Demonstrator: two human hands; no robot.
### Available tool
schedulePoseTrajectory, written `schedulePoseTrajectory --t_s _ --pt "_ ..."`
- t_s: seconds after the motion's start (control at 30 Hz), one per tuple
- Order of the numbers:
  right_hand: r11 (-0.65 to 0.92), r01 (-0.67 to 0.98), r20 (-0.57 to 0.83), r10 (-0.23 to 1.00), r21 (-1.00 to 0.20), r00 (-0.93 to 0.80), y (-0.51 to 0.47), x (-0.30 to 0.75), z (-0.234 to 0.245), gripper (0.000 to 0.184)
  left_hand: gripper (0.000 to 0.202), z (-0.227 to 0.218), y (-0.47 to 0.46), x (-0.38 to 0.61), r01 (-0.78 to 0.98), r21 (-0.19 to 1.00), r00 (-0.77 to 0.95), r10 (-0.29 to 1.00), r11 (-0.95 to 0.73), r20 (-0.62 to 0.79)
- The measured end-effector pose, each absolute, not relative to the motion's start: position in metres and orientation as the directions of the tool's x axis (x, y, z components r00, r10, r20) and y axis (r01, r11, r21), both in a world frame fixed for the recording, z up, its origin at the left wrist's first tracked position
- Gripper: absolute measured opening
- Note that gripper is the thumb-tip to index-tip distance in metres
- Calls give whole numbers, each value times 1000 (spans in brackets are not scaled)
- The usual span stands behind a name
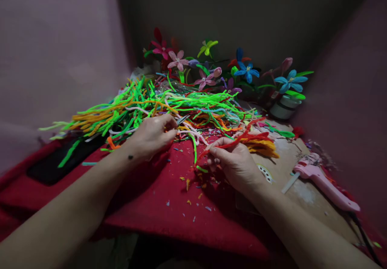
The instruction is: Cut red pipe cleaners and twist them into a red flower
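Note:
My left hand [154, 136] is over the near edge of the pipe cleaner pile, its fingers curled closed. From its fingertips stick out the pointed metal blades of what look like small scissors [182, 119]; the handles are hidden in the hand. My right hand [234, 160] pinches a red pipe cleaner [242, 135] between thumb and forefinger, a little above the red cloth [145, 204]. Just beyond the right hand lies a bundle of orange pipe cleaners [262, 147]. Green, orange and pink pipe cleaners [193, 101] lie heaped across the back.
Pipe-cleaner flowers [248, 72] stand along the back, with a jar [284, 107] at their right. On a brown board [314, 198] at the right rests a pink glue gun [326, 184]. A black flat object [60, 160] lies at left. Fuzz scraps [188, 184] dot the cloth.

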State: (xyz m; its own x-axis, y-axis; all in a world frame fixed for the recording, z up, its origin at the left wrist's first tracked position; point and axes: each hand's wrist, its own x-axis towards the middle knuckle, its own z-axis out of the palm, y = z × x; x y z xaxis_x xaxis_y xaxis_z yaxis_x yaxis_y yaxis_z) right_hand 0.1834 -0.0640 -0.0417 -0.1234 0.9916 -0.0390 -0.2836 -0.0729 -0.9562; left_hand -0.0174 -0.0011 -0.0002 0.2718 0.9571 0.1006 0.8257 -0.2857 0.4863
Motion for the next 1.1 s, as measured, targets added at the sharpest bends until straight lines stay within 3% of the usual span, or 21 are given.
schedulePoseTrajectory --t_s 0.1,0.2,0.43,0.6,0.8,0.93,1.1 --pt "-113 -329 -81 991 -937 -110 -61 185 -43 13 21 -6 16 -36 944 114 303 950 -310 76" --pt "-118 -367 -95 992 -923 -79 -58 186 -43 15 16 -11 20 -40 932 3 362 930 -363 70" --pt "-122 -429 -118 992 -895 -36 -55 187 -40 18 6 -5 12 -42 916 26 396 913 -400 102" --pt "-81 -434 -90 996 -897 0 -54 188 -38 20 23 -3 8 -41 926 41 371 924 -376 92" --pt "69 -302 33 992 -951 121 -55 189 -38 17 49 -8 1 -29 867 83 483 870 -491 99" --pt "183 -162 149 968 -970 200 -55 190 -37 12 48 -13 -7 -28 763 128 612 772 -633 171" --pt "225 -87 192 939 -971 286 -54 193 -34 13 49 -18 -19 -21 671 146 704 687 -726 181"
